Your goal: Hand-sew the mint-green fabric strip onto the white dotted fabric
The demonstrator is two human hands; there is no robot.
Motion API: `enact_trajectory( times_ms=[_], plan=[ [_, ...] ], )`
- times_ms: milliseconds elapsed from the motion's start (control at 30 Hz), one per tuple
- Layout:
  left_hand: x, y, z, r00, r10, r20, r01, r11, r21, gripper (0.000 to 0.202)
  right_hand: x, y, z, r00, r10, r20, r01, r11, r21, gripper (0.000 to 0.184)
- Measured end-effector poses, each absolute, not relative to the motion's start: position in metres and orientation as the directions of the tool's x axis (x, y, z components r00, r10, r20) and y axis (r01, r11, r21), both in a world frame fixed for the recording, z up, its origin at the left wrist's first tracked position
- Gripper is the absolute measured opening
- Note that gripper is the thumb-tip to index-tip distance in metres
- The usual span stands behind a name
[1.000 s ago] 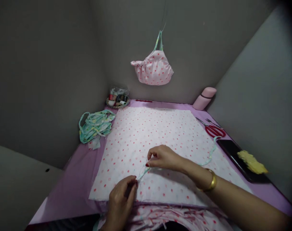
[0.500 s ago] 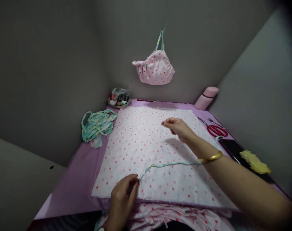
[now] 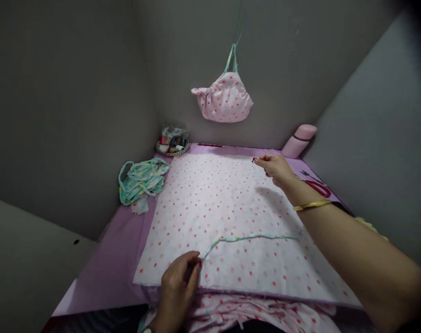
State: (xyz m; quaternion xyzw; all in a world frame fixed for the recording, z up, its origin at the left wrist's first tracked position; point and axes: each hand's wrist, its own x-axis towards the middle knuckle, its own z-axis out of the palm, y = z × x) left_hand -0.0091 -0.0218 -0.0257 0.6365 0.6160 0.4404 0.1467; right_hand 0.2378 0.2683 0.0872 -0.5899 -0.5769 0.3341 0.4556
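- White cloth with red dots, the dotted cloth [image 3: 213,203], lies flat under both hands and covers most of the purple tabletop [image 3: 116,263].
- The left hand [image 3: 180,282] rests at the near edge of the dotted cloth, with thumb and fingertips pinched on one end of a thin teal strip [image 3: 245,238].
- From that pinch the teal strip runs away to the right across the cloth in a shallow curve, and its far end passes under the right forearm.
- The right hand [image 3: 274,167] is held up over the far right corner of the cloth, well apart from the left hand.
- Its fingertips are pressed together in a fine pinch. Whatever sits between them is too thin to make out.
- A gold bangle [image 3: 312,205] circles the right wrist.
- Just to the right of the right hand lie red scissors [image 3: 316,187], partly hidden by the wrist.
- A pink bottle [image 3: 298,138] leans in the corner beyond that hand.
- Far to the left of the right hand, a small basket of spools [image 3: 172,144] stands by the wall.
- A heap of teal strips [image 3: 141,178] lies just in front of the basket.
- Above and beyond both hands, a dotted pouch [image 3: 224,99] hangs against the wall.
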Motion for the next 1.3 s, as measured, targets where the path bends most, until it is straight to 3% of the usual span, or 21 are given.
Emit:
enact_trajectory(
  times_ms=[200,433,600,667,700,800,1200,1300],
  plan=[
    [-0.010,-0.022,-0.025,-0.139,0.918,0.372,0.653,-0.198,0.731,0.017,0.247,0.267,0.074,0.109,0.980,0.168,0.504,0.091,-0.859,0.026],
    [-0.010,-0.022,-0.025,-0.139,0.918,0.371,0.656,-0.195,0.729,0.018,0.252,0.263,0.080,-0.021,0.981,0.191,0.740,0.144,-0.657,0.007],
    [-0.008,-0.022,-0.025,-0.180,0.912,0.368,0.632,-0.179,0.754,0.017,0.219,0.194,0.072,-0.317,0.932,0.174,0.775,0.360,-0.519,0.014],
    [-0.007,-0.022,-0.025,-0.188,0.921,0.341,0.611,-0.162,0.775,0.016,0.201,0.152,0.058,-0.525,0.846,0.090,0.701,0.490,-0.518,0.011],
    [-0.007,-0.022,-0.024,-0.189,0.927,0.325,0.602,-0.152,0.784,0.017,0.194,0.133,0.050,-0.668,0.742,0.047,0.629,0.598,-0.496,0.016],
    [-0.007,-0.022,-0.021,-0.210,0.934,0.289,0.577,-0.120,0.808,0.018,0.182,0.096,0.025,-0.768,0.641,0.025,0.572,0.702,-0.424,0.011],
    [-0.006,-0.022,-0.014,-0.261,0.934,0.245,0.550,-0.065,0.833,0.022,0.187,0.094,0.009,-0.719,0.692,0.071,0.554,0.632,-0.542,0.017],
    [-0.006,-0.022,-0.014,-0.279,0.928,0.246,0.555,-0.053,0.830,0.022,0.187,0.092,0.013,-0.684,0.723,0.091,0.557,0.599,-0.575,0.011]
  ],
)
